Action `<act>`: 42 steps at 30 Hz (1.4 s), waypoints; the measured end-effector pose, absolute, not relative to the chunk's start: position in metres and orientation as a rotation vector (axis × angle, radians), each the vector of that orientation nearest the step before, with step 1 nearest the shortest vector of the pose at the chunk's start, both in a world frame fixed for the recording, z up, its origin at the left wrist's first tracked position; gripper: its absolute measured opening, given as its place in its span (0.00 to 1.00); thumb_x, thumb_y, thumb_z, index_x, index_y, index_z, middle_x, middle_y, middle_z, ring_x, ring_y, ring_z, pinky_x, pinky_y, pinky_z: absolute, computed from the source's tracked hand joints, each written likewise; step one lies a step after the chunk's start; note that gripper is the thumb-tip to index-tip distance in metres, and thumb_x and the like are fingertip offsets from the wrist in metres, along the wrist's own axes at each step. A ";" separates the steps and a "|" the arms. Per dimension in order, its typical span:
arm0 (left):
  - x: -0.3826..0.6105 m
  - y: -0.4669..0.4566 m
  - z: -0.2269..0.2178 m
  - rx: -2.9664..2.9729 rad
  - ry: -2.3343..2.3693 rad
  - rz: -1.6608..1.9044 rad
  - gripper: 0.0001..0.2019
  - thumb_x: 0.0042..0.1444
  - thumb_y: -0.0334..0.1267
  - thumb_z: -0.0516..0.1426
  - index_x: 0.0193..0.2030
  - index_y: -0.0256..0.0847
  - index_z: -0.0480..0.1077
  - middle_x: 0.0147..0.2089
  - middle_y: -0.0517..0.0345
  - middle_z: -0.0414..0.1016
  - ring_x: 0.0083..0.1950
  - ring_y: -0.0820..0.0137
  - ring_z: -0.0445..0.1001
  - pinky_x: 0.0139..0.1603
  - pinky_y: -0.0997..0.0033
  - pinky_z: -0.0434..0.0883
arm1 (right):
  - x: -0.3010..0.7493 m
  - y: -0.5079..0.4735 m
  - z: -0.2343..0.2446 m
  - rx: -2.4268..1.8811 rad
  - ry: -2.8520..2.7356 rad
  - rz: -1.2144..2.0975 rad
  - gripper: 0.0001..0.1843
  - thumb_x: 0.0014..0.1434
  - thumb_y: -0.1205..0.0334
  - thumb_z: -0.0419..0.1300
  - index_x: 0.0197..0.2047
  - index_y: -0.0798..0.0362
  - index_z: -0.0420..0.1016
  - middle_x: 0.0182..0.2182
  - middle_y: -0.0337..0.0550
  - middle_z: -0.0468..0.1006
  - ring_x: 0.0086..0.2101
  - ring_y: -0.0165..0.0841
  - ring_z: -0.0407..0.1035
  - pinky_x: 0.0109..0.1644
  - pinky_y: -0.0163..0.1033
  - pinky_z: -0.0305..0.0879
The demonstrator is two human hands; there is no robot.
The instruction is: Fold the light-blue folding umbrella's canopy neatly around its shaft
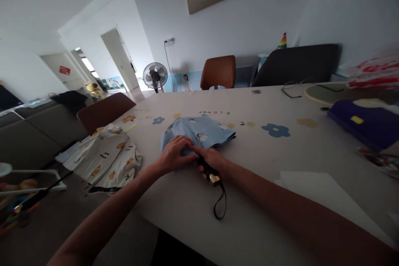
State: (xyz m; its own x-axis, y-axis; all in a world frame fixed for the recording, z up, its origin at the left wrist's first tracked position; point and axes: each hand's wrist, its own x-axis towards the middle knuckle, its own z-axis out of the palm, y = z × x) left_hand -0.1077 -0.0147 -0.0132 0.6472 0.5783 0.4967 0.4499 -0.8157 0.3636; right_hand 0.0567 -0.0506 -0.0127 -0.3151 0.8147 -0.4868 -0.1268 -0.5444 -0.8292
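A light blue folding umbrella (204,126) with small printed animals lies partly gathered on the table in front of me. Its black handle with a gold-coloured end and a black wrist loop points toward me. My right hand (215,163) is closed around the handle near the canopy. Beside it, my left hand (177,153) grips the near left part of the blue cloth, its thumb close to my right fingers. Loosely folded, a cream umbrella (107,160) with brown animal prints rests at the table's left edge, its black shaft sticking out to the lower left.
The white table (187,212) has printed flowers. At its right are a white sheet (327,199), a purple package (363,124), glasses (291,89) and a red-and-white bag (375,72). Chairs (218,72) stand around it; a fan (155,77) is behind.
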 end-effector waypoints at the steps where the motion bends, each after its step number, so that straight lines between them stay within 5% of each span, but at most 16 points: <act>1: -0.106 -0.016 -0.015 2.639 0.857 0.927 0.10 0.50 0.41 0.59 0.33 0.39 0.64 0.40 0.52 0.72 0.44 0.68 0.69 0.47 0.64 0.67 | 0.057 -0.050 -0.014 -1.269 -0.924 1.920 0.18 0.60 0.51 0.53 0.26 0.57 0.65 0.13 0.35 0.66 0.10 0.24 0.59 0.10 0.30 0.60; 10: -0.108 -0.020 -0.028 2.607 0.815 1.002 0.05 0.51 0.33 0.57 0.35 0.40 0.65 0.46 0.50 0.70 0.50 0.67 0.68 0.52 0.62 0.66 | 0.061 -0.044 -0.024 -1.141 -0.877 2.046 0.15 0.57 0.53 0.57 0.28 0.56 0.65 0.15 0.33 0.65 0.11 0.22 0.57 0.12 0.28 0.59; 13: -0.117 -0.023 -0.026 2.605 0.834 0.972 0.10 0.49 0.28 0.55 0.40 0.40 0.65 0.51 0.50 0.68 0.55 0.66 0.65 0.55 0.61 0.63 | 0.061 -0.043 -0.028 -1.186 -0.871 2.080 0.14 0.59 0.56 0.55 0.26 0.55 0.63 0.12 0.31 0.62 0.10 0.22 0.55 0.12 0.28 0.58; 17: -0.139 -0.009 -0.022 2.276 1.048 1.113 0.15 0.48 0.36 0.58 0.44 0.41 0.66 0.57 0.49 0.64 0.59 0.61 0.61 0.58 0.59 0.58 | 0.062 -0.041 -0.035 -1.185 -0.909 2.052 0.15 0.57 0.55 0.55 0.24 0.55 0.62 0.10 0.32 0.60 0.10 0.24 0.56 0.11 0.29 0.55; 23: -0.166 0.045 -0.013 1.413 1.159 1.259 0.19 0.49 0.49 0.57 0.44 0.40 0.69 0.43 0.54 0.71 0.45 0.67 0.68 0.44 0.68 0.65 | 0.061 -0.044 -0.038 -1.149 -0.944 1.967 0.14 0.57 0.58 0.53 0.23 0.54 0.60 0.09 0.30 0.58 0.09 0.22 0.52 0.11 0.29 0.53; 28: -0.169 0.064 -0.008 1.253 0.998 1.163 0.14 0.44 0.45 0.62 0.35 0.38 0.71 0.30 0.61 0.67 0.31 0.77 0.64 0.31 0.78 0.62 | 0.064 -0.045 -0.036 -1.177 -1.017 2.049 0.16 0.57 0.56 0.50 0.21 0.53 0.60 0.08 0.31 0.57 0.08 0.24 0.53 0.11 0.28 0.51; 35: -0.176 0.067 -0.004 1.178 0.904 1.180 0.11 0.43 0.41 0.63 0.28 0.35 0.69 0.26 0.62 0.66 0.28 0.78 0.64 0.31 0.77 0.62 | 0.065 -0.043 -0.035 -1.102 -0.967 2.074 0.16 0.58 0.57 0.49 0.21 0.54 0.59 0.08 0.31 0.56 0.08 0.22 0.51 0.11 0.28 0.52; 42: -0.190 0.069 -0.005 1.147 0.915 0.809 0.14 0.49 0.44 0.60 0.37 0.35 0.72 0.32 0.56 0.73 0.33 0.72 0.71 0.34 0.71 0.67 | 0.066 -0.042 -0.035 -1.052 -0.896 2.112 0.17 0.59 0.57 0.48 0.21 0.53 0.60 0.08 0.31 0.56 0.08 0.22 0.50 0.11 0.28 0.53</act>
